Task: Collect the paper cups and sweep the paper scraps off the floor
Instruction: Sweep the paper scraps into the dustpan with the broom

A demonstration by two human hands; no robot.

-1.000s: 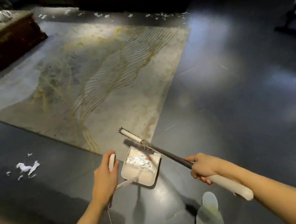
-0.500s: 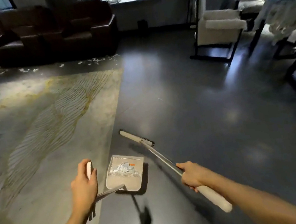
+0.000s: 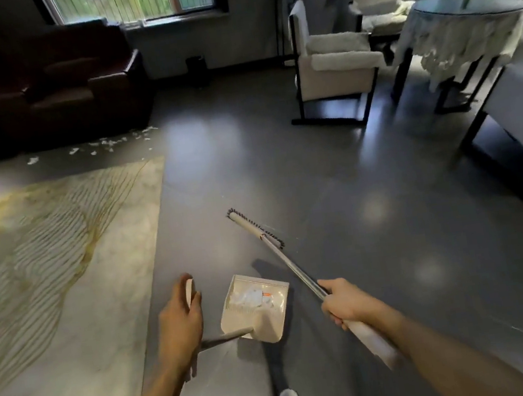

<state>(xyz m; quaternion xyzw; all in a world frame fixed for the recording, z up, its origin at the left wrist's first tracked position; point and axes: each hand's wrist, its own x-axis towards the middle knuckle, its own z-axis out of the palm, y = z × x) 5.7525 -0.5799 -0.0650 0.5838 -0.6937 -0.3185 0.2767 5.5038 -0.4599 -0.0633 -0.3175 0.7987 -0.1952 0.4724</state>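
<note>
Head view: the left hand (image 3: 180, 324) has its fingers curled round the top of the long handle of the dustpan (image 3: 255, 311). The right hand (image 3: 344, 303) has its fingers wrapped tight round the stick of the broom (image 3: 254, 228), just where the shiny metal meets the pale grip. The dustpan is close to the dark floor (image 3: 317, 174), just beside the right edge of the rug (image 3: 45, 259), with a small heap of white bits inside. More paper scraps (image 3: 106, 143) lie far off on the floor, in a row between the far edge of the rug and the sofa (image 3: 40, 90) — small, white, torn and thin. They look very light and floppy, so I think a hard sweep would make them fly about. Soft, short strokes should work better. The dustpan should stay flat — tip it and the bits inside may slide out. Both tools are best held by their handles, as they are now. No paper cups can be seen.
</note>
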